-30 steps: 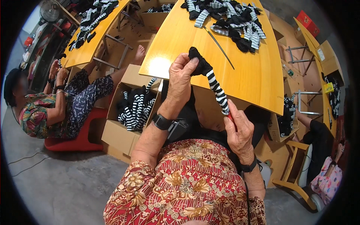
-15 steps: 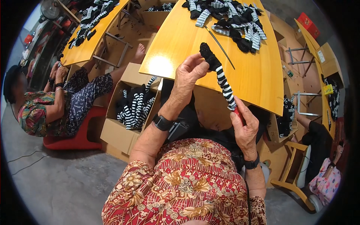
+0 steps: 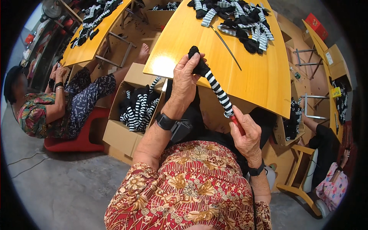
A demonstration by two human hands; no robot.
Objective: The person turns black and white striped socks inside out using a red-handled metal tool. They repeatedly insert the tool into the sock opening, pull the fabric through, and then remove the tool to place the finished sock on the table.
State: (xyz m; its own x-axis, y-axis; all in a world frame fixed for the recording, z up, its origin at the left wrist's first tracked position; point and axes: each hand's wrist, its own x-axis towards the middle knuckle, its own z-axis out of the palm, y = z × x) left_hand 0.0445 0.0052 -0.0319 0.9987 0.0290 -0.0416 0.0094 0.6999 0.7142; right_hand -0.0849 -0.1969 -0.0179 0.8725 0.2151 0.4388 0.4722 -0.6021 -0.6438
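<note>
A knitted piece [image 3: 217,91] with a black-and-white striped tube and a solid black end hangs between my hands; I cannot tell whether it is a glove or a sock. My left hand [image 3: 185,78] pinches its black end, thumb on top. In my right hand [image 3: 247,133] is a red handle [image 3: 237,125], which meets the open cuff of the tube. Whatever joins the handle inside the tube is hidden by the knit. The piece slants up and left, over the near edge of the yellow table [image 3: 172,46].
A thin dark rod [image 3: 227,48] lies on the table before a heap of grey-striped and black knits [image 3: 245,27]. Left of my knees, a cardboard box [image 3: 122,132] holds striped pieces. A co-worker [image 3: 42,111] sits at the left; another person's pink sleeve [image 3: 332,184] shows at the right.
Both hands have shifted left with the knitted piece. My left hand now grips the black end with the thumb over it, and more of the red handle shows below the cuff.
</note>
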